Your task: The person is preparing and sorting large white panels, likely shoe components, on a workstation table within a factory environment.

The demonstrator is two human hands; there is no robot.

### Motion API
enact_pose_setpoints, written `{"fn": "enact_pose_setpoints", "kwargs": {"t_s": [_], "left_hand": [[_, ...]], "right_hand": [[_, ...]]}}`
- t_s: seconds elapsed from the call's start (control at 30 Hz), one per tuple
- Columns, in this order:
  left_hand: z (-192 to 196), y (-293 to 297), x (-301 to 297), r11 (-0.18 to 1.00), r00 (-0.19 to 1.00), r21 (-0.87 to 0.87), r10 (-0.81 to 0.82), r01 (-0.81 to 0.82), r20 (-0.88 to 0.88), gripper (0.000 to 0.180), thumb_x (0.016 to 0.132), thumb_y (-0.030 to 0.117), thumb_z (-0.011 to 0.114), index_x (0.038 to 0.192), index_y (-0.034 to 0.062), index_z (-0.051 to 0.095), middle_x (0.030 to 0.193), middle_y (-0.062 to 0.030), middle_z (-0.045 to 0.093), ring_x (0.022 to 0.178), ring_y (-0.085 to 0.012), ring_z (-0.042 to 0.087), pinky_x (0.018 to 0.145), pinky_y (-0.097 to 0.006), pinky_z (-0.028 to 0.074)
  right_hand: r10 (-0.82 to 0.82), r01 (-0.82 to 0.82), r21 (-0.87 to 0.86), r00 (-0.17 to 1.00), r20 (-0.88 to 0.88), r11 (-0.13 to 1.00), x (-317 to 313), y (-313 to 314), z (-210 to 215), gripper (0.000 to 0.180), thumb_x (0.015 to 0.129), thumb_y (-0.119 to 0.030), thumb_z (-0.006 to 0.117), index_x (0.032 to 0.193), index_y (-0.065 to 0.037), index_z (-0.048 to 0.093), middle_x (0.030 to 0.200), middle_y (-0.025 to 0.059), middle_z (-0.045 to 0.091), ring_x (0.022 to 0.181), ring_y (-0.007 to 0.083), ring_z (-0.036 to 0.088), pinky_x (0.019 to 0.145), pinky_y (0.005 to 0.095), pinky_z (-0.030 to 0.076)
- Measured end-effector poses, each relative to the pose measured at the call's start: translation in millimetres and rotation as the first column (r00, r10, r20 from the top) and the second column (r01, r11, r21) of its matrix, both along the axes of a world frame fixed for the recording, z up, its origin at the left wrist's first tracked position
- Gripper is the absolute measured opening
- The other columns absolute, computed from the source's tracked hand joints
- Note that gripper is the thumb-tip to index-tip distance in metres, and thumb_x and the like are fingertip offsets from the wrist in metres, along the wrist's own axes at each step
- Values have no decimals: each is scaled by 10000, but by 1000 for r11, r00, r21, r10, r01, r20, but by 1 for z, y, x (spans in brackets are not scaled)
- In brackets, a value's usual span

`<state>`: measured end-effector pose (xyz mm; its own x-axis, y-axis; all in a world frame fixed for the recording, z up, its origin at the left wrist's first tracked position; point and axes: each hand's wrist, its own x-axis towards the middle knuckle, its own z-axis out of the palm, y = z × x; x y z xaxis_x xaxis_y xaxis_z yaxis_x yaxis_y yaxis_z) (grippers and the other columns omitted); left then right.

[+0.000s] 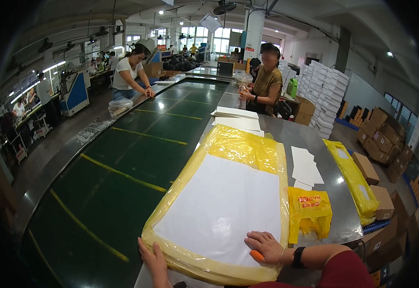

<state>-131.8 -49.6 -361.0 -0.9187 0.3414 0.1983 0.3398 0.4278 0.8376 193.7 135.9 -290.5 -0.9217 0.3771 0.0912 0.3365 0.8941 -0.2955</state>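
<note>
A large flat stack of white sheets (219, 206), partly wrapped in clear yellow plastic film (240, 144), lies across the metal table's edge in front of me. My left hand (153, 261) rests against its near left corner, fingers along the side and thumb apart. On the near right part of the white surface lies my right hand (267, 246), with a small orange object (257, 256) tucked under the thumb; only its smooth rounded end shows, so its kind is hidden. Just right of the package is a yellow plastic bag (310, 211) with red print.
A green conveyor belt (118, 177) with yellow lines runs along the left. White sheets (305, 165) and a long yellow package (351, 177) lie right. Two people stand farther along the belt. Cardboard boxes (382, 132) and white stacks (322, 91) fill the right side.
</note>
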Motion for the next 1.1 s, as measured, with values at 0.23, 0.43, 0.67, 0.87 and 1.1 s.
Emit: {"fn": "enact_pose_setpoints", "kwargs": {"t_s": [0.23,0.43,0.67,0.87,1.1], "left_hand": [[3,0,1,1000,1000,-15,6,-5,16,642,890,266,516,1412,-5,256,1305,-293,425,1174,-443,427,991,-487,331],[-1,1,-1,1000,1000,-14,5,-4,9,637,894,263,513,1413,-1,255,1307,-292,423,1177,-441,425,992,-482,330],[3,0,1,1000,1000,-5,6,-6,12,630,895,251,512,1408,-14,259,1308,-294,422,1175,-441,424,995,-481,328],[-1,1,-1,1000,1000,-28,10,-10,-12,637,892,268,512,1407,-12,263,1305,-295,424,1172,-444,426,994,-482,328],[-3,0,-1,1000,1000,-9,-3,3,-9,636,894,266,509,1408,-11,261,1301,-300,424,1171,-450,424,995,-485,323]], "right_hand": [[-3,3,-13,1000,-12,1000,0,-1,1,489,912,-319,474,1336,-88,394,1376,157,380,1308,313,321,1065,447,248],[1,-1,-9,1000,-12,1000,-1,0,2,485,909,-309,477,1333,-87,396,1374,157,380,1305,315,324,1063,445,250],[-2,1,-14,1000,-17,1000,0,-1,2,482,907,-304,480,1329,-85,402,1368,161,387,1302,322,329,1062,447,251],[7,-8,-16,1000,-4,1000,1,0,-2,479,908,-298,476,1328,-80,403,1367,167,388,1300,332,330,1059,451,253],[3,-4,-17,1000,-20,1000,-1,-1,2,478,905,-296,478,1324,-79,403,1365,168,387,1298,330,332,1059,450,253]]}}
